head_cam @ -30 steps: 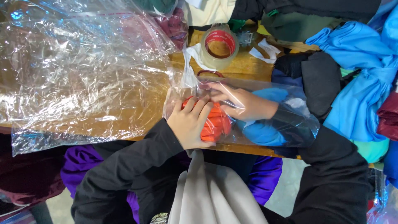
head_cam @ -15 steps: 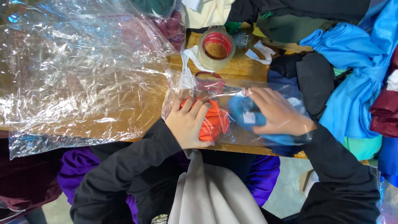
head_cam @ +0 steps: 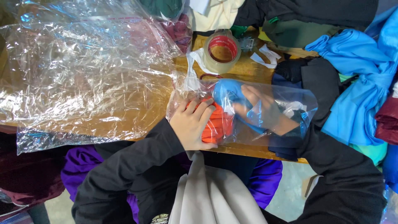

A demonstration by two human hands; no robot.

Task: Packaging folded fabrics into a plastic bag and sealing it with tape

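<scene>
- Pressing flat on the orange folded cloth (head_cam: 215,122) through the clear bag (head_cam: 248,112): left hand (head_cam: 191,126), fingers spread, same spot as a second ago.
- Reaching inside the clear bag now: right hand (head_cam: 265,110), fingers curled round the blue cloth (head_cam: 232,94); half a second ago laid flat on top of the film, over the blue.
- Shifted left and farther in: blue cloth, now bunched just beside the orange one, touching it, where earlier spread toward the bag's right end.
- Lying in the same place on the near edge of the tabletop (head_cam: 157,99): clear bag, mouth toward the right, both cloths inside.
- Judged from this: packing under way, second garment being pushed deep against the first, bag not yet closed.
- Unmoved farther off: tape roll (head_cam: 222,49), large crumpled plastic sheet (head_cam: 83,70) to the left, heap of blue fabric (head_cam: 356,62) to the right.
</scene>
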